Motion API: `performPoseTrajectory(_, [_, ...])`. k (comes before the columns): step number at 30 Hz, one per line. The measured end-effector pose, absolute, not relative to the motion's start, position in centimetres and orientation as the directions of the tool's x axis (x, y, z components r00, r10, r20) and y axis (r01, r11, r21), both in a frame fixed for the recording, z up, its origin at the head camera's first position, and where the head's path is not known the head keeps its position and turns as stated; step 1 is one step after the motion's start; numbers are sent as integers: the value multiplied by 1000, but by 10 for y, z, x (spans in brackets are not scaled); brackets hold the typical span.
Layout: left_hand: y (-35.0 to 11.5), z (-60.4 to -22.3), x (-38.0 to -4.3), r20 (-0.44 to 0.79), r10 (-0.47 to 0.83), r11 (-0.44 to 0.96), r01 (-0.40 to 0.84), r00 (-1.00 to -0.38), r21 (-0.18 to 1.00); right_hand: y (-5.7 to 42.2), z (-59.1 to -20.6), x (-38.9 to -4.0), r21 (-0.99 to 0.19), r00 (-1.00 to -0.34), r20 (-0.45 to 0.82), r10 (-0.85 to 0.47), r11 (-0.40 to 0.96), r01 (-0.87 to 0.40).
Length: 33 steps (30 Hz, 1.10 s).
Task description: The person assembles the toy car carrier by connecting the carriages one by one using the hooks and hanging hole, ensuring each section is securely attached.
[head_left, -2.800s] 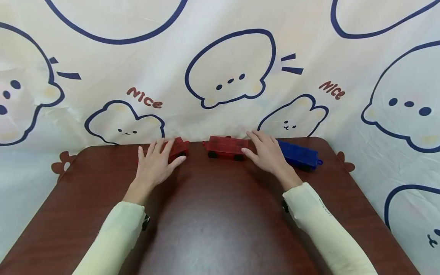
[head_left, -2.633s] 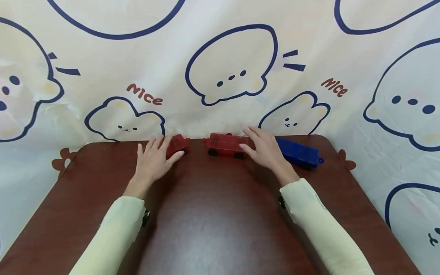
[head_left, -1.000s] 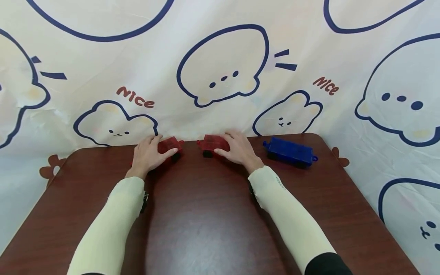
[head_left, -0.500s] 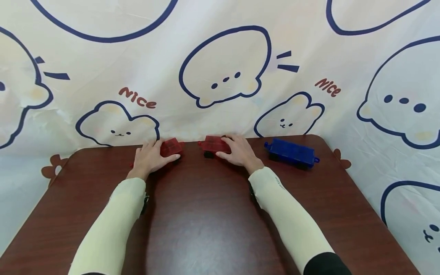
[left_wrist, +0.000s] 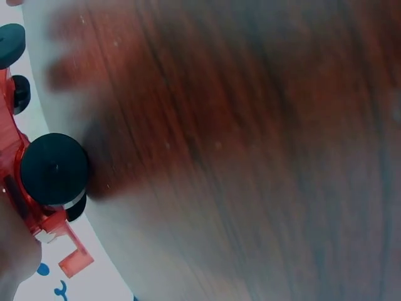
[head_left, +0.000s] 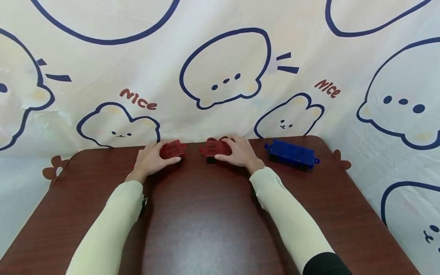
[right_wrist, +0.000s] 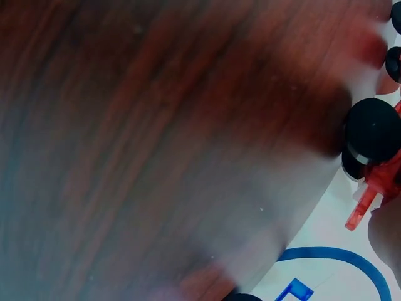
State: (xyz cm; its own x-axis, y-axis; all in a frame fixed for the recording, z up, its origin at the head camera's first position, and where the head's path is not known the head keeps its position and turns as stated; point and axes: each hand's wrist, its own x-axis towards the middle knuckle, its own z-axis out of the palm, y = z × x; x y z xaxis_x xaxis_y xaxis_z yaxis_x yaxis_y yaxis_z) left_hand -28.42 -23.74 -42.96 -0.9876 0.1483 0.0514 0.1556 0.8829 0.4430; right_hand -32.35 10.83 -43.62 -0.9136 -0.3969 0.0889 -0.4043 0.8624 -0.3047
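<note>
Cloth (head_left: pixel 20 198) printed with navy outlines runs along the left side and across the back, a brown flower (head_left: pixel 52 168) showing near the far left corner of the dark brown tabletop (head_left: pixel 206 221). A pale left sleeve (head_left: pixel 110 225) leads up to the left hand (head_left: pixel 151 158), which grips a left red toy car (head_left: pixel 173 149) near the back edge, thumb along its near side and fingers about the left and far part. The left wrist view shows the car's round black wheels and a thin red piece sticking out at one end. Just to the right, with a gap between the hooked ends, is a right red toy car (head_left: pixel 214 148), also near the back edge. The right hand (head_left: pixel 238 152) grasps this one by its right part, the thumb lying across the near side and the fingers behind. Its pale right sleeve (head_left: pixel 285 210) ends in a black band (head_left: pixel 326 264) low in the head view. Farther right, apart from that hand, a blue toy car (head_left: pixel 292 153) sits slightly angled, a loop at each end.
</note>
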Motion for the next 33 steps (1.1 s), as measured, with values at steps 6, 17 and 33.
performPoseTrajectory(6, [-237,-430,-280,70,147,844,162,-987,511,110,-434,-323,-305,-916,87,-391,865,-398])
performPoseTrajectory(17, [-235,-430,-273,96,171,813,196,-981,548,109,-434,-323,-312,-909,94,-407,855,-415])
performPoseTrajectory(33, [-232,-433,-272,103,190,802,215,-976,557,109,-435,-320,-301,-904,88,-418,854,-424])
